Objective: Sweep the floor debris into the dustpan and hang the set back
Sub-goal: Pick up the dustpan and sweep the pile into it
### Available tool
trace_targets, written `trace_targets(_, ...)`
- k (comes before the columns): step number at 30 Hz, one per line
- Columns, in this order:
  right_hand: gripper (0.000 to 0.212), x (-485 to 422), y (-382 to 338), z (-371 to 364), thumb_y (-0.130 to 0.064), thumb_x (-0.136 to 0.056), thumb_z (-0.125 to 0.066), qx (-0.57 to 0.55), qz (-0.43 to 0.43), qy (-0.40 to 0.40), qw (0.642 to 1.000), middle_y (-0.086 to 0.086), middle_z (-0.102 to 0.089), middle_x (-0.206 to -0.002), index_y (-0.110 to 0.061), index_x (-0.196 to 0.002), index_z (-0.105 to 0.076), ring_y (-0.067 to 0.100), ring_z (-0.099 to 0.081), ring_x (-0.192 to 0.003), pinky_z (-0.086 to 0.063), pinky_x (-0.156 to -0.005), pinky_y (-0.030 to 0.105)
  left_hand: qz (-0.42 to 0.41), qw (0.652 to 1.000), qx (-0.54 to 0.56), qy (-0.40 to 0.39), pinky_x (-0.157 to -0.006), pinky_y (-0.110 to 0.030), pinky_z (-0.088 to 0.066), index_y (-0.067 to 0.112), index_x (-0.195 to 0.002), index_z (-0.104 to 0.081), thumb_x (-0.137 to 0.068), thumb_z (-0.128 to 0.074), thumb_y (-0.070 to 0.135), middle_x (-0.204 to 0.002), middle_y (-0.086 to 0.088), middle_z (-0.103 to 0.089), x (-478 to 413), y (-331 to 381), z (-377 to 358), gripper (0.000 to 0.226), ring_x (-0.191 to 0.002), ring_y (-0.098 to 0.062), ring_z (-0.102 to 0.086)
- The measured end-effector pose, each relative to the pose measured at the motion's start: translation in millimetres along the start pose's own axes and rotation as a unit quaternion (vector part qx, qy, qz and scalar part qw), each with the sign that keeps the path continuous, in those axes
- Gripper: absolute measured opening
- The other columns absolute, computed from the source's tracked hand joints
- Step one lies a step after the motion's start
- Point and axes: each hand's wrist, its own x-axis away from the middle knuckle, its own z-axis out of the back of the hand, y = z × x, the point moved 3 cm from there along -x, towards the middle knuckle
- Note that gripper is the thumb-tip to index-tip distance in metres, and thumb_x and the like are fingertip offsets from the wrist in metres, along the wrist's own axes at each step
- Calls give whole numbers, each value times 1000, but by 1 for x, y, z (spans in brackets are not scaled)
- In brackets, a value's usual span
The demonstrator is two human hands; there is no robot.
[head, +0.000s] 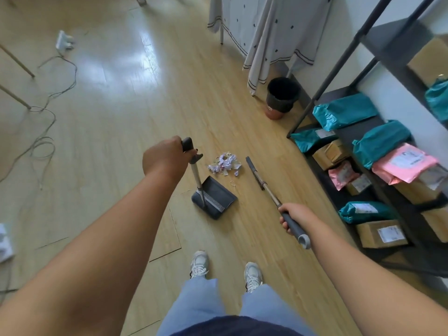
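Sneakers (200,263) planted, both hands on the set, scraps not yet in the pan.
Right hand (294,215) is wrapped firmly round the grey grip of the broom (266,187), whose dark head rests on the floor beyond that hand. Left hand (164,157) is curled tight round the top of the handle of the dustpan (215,196), which sits on the floor below it, lip facing away. The debris pile (225,163) lies between the two hands, just beyond the lip, with a stray rubber band (232,183) closer in. A hard stroke would likely scatter the light paper past the pan's sides. The pan may also skid or lift if the left hand eases, letting the band slip underneath.
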Motion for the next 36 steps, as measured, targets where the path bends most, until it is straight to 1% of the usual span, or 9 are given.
trace_targets(4,14,-1,-13,-31,-16,-91,-52,-20,-6,15,1000,9,-56,-65,-3,-93,-58,15,-50,-47,-41,-34,19,-10,1000,11,1,-60,-28,-40,16,-98,-59,-91,-51,54,-89,-6,-63,-28,-12,6,39,-75,-28,-56)
trace_targets(7,17,-1,-22,-48,-17,-93,-52,-27,-11,19,999,9,-56,-67,-2,-98,-59,15,-50,-49,-42,-36,19,-19,1000,7,-1,-60,-28,-39,15,-98,-58,-92,-49,51,-86,-5,-61,-39,-15,7,38,-74,-28,-54)
trace_targets(12,20,-12,-40,-54,-19,-96,-51,4,-18,15,1000,9,-54,-69,-2,-105,-57,15,-49,-50,-41,-38,22,-28,1000,-3,-5,-60,-28,-37,14,-100,-57,-94,-48,49,-88,-6,-63,-37,-6,1,36,-79,-30,-61)
trace_targets(15,19,-18,-47,-56,-18,-96,-51,35,-22,11,999,9,-53,-69,-3,-106,-57,15,-48,-49,-41,-40,23,-24,1000,-9,5,-58,-28,-35,14,-99,-57,-94,-48,49,-83,-5,-61,-34,-3,-2,36,-73,-30,-56)
trace_targets(19,22,-14,-40,-57,-17,-96,-51,74,-30,-9,997,10,-53,-70,-1,-109,-57,17,-49,-50,-42,-45,27,-27,999,-11,12,-58,-28,-38,14,-100,-57,-95,-47,48,-87,-6,-65,-32,1,-2,36,-70,-29,-55)
trace_targets(23,18,5,-26,-46,-16,-96,-50,131,-18,-28,991,11,-55,-71,-6,-110,-57,16,-50,-47,-41,-44,25,-32,999,-8,13,-61,-28,-41,14,-103,-57,-95,-48,48,-91,-6,-66,-24,1,0,36,-79,-30,-62)
trace_targets(28,30,23,-22,-17,-15,-94,-52,192,-3,-83,978,9,-55,-66,-8,-122,-58,13,-48,-41,-39,-39,21,-21,1000,1,7,-59,-28,-37,16,-100,-57,-94,-48,49,-85,-4,-63,-13,2,-3,35,-70,-27,-53)
trace_targets(32,31,35,-27,4,-16,-94,-52,213,6,-122,969,4,-56,-61,-14,-125,-57,11,-48,-40,-40,-39,20,-17,1000,4,3,-59,-28,-40,16,-100,-57,-94,-49,50,-81,-3,-58,-12,-4,-2,35,-70,-27,-54)
trace_targets(36,31,40,-33,9,-17,-93,-54,215,21,-109,970,5,-58,-63,-13,-124,-57,11,-49,-42,-41,-40,22,-10,1000,9,0,-58,-27,-38,16,-100,-58,-94,-50,49,-83,-3,-60,-8,-10,0,35,-71,-27,-54)
